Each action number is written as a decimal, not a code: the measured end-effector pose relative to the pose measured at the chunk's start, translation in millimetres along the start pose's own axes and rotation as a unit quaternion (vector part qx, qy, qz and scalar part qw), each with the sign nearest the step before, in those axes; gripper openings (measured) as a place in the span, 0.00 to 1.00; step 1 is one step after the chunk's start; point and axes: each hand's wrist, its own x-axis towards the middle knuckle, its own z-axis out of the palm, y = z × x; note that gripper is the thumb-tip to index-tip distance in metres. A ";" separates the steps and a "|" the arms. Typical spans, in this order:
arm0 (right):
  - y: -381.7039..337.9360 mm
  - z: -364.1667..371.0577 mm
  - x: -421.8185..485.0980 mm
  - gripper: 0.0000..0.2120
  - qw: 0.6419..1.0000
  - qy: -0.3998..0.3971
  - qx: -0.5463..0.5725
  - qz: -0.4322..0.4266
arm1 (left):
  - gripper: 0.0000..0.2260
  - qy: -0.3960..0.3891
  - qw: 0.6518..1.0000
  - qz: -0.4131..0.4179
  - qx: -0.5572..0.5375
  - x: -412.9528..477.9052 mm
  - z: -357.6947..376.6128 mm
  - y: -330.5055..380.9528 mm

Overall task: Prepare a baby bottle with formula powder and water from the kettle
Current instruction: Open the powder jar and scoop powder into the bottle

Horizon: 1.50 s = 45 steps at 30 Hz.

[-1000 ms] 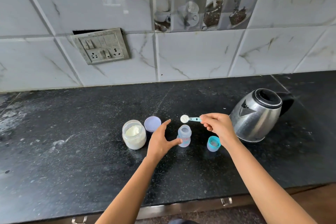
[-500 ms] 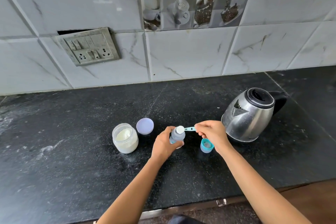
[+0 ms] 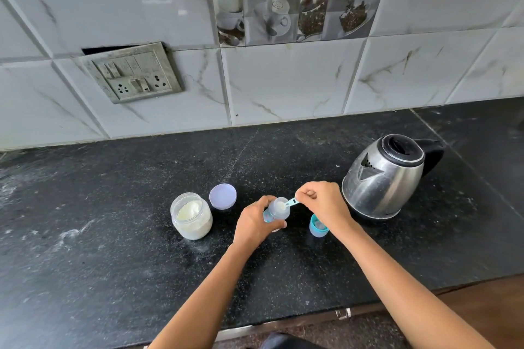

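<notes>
A small clear baby bottle [image 3: 279, 210] stands on the black counter, and my left hand [image 3: 255, 222] grips its body. My right hand [image 3: 321, 205] pinches the handle of a small blue scoop [image 3: 289, 202]; the scoop's white powder-filled bowl sits tipped at the bottle's open mouth. An open glass jar of white formula powder [image 3: 191, 215] stands to the left, with its lavender lid [image 3: 223, 196] lying behind it. The bottle's blue cap [image 3: 318, 225] lies just right of the bottle, under my right wrist. A steel kettle [image 3: 387, 176] with a black lid stands at the right.
The black stone counter [image 3: 113, 249] carries white powder smears at the left. A tiled wall with a switch and socket plate [image 3: 131, 72] runs along the back. The counter's front edge [image 3: 297, 320] lies close below my forearms.
My left hand closed around the bottle. My right hand lowered the scoop from above the bottle to its mouth and tipped it. The view shifted slightly.
</notes>
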 end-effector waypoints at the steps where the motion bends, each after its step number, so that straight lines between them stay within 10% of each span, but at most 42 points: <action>1: -0.5 0.8 0.7 0.05 0.999 -0.008 -0.028 -0.023 | 0.24 -0.002 1.000 0.003 -0.001 -0.4 0.2 0.5; 7: 3.6 11.5 -2.1 0.07 0.975 -0.041 -0.160 -0.151 | 0.24 -0.004 1.000 0.003 -0.027 -1.4 1.5 3.5; 35: -10.4 13.3 -2.9 0.04 0.996 0.042 -0.002 -0.073 | 0.21 0.031 0.993 -0.039 -0.107 -3.8 -0.3 -8.7; 45: -10.7 7.9 7.4 0.05 0.965 0.069 0.223 0.122 | 0.34 0.067 0.993 -0.028 -0.095 -13.2 -19.1 -16.7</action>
